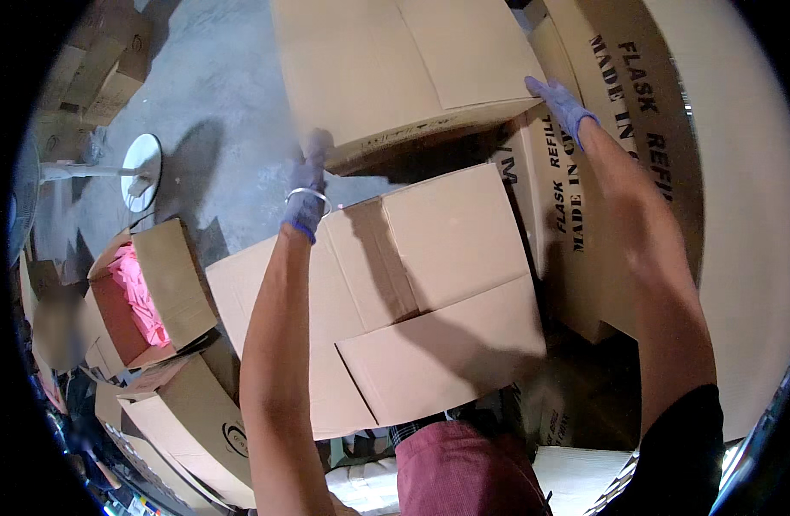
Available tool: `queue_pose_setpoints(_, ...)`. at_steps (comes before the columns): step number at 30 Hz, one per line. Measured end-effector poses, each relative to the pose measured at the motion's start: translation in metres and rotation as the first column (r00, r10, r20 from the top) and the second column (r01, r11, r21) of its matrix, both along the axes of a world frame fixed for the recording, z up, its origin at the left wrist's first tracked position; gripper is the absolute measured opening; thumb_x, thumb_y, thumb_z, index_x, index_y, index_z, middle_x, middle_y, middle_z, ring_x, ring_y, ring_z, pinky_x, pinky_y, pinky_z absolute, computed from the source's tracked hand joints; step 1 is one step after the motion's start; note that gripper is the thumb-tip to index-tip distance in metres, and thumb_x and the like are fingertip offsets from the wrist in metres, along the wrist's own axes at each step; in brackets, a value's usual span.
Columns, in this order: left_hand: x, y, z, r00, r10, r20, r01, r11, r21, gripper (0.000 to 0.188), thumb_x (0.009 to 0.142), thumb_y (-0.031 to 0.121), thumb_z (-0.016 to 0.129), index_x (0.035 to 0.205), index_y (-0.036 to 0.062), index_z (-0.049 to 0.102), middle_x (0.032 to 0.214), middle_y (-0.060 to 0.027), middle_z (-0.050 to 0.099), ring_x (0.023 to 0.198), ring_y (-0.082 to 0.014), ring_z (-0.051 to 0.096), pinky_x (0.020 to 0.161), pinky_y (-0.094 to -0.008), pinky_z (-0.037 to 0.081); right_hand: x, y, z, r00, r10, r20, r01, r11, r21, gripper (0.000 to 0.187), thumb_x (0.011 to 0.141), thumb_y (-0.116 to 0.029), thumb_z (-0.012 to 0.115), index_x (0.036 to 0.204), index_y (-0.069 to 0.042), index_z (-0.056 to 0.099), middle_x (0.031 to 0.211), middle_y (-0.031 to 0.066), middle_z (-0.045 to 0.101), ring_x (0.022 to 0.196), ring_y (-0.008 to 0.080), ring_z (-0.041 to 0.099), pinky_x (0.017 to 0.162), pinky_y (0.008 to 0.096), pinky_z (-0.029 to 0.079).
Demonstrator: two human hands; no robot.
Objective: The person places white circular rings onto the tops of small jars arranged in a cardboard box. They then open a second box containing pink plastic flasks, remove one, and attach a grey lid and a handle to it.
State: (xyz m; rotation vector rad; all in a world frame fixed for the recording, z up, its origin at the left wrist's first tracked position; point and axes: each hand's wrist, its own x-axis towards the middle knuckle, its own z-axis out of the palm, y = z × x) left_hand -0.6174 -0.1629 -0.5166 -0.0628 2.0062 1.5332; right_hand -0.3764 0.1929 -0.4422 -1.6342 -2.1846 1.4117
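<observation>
A large closed cardboard box is at the far middle, and both my hands are on its near corners. My left hand, in a greyish-purple glove with a pale band round the wrist, presses against the near left corner; its fingertips are blurred. At the near right corner, my right hand in a similar glove grips the edge, some fingers hidden by the box. Closer to me lies another cardboard box with its top flaps folded shut; a shadow falls across it. Between the two boxes is a dark gap.
Tall printed cartons stand along the right. An open box with pink items and another carton sit at left. A fan's round white base is on the grey floor. Stacked cartons stand far left.
</observation>
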Motion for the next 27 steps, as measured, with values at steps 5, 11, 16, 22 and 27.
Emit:
queue_pose_setpoints(5, -0.036, -0.008, -0.061, 0.999, 0.019, -0.031, -0.017, 0.999, 0.044, 0.078, 0.084, 0.06, 0.064, 0.13, -0.0013, 0.05, 0.113, -0.0138, 0.061, 0.1, -0.0213, 0.055, 0.082, -0.0338, 0.045, -0.006, 0.002, -0.052, 0.931, -0.23, -0.284, 0.237, 0.971, -0.012, 0.058, 0.089, -0.044, 0.06, 0.126, 0.001, 0.055, 0.123, 0.0164, 0.058, 0.112, 0.0275, 0.054, 0.098, 0.0385, 0.041)
queue_pose_setpoints(11, -0.094, -0.027, 0.036, 0.991, 0.091, -0.094, -0.057, 0.949, 0.309, 0.049, 0.091, 0.047, 0.061, 0.115, 0.0045, 0.063, 0.106, -0.0061, 0.065, 0.093, -0.018, 0.059, 0.08, -0.0301, 0.047, -0.036, -0.032, -0.007, 0.582, -0.42, -0.697, 0.322, 0.905, -0.276, 0.034, 0.092, -0.03, 0.06, 0.117, -0.007, 0.063, 0.115, 0.006, 0.063, 0.106, 0.0183, 0.056, 0.094, 0.0336, 0.044)
queue_pose_setpoints(16, -0.127, -0.014, 0.191, 0.963, 0.007, -0.268, 0.088, 0.937, 0.337, 0.055, 0.095, 0.047, 0.056, 0.121, -0.001, 0.061, 0.113, -0.0093, 0.064, 0.101, -0.0173, 0.058, 0.087, -0.0333, 0.046, -0.075, -0.056, 0.126, 0.54, -0.169, -0.824, 0.464, 0.877, 0.124, 0.024, 0.093, -0.025, 0.06, 0.094, 0.0, 0.062, 0.093, 0.0027, 0.06, 0.086, 0.0126, 0.051, 0.077, 0.0289, 0.043)
queue_pose_setpoints(22, -0.095, -0.144, 0.273, 0.849, -0.018, -0.528, 0.158, 0.963, 0.22, 0.054, 0.103, 0.035, 0.038, 0.146, 0.0025, 0.037, 0.12, -0.004, 0.053, 0.11, -0.0144, 0.049, 0.093, -0.0286, 0.041, -0.015, -0.204, 0.187, 0.812, -0.081, -0.578, 0.441, 0.734, 0.516, 0.013, 0.095, -0.012, 0.057, 0.099, 0.0, 0.061, 0.096, 0.005, 0.055, 0.09, 0.0166, 0.048, 0.081, 0.0284, 0.042)
queue_pose_setpoints(27, 0.043, -0.307, 0.272, 0.956, 0.194, -0.22, -0.194, 0.981, 0.019, 0.068, 0.1, 0.054, 0.039, 0.146, 0.0047, 0.035, 0.138, -0.0135, 0.051, 0.093, -0.0177, 0.065, 0.076, -0.0271, 0.056, 0.062, -0.303, 0.233, 0.92, -0.005, -0.392, 0.219, 0.837, 0.501, 0.007, 0.09, -0.005, 0.061, 0.094, -0.001, 0.062, 0.094, 0.0099, 0.052, 0.089, 0.022, 0.048, 0.08, 0.0321, 0.042)
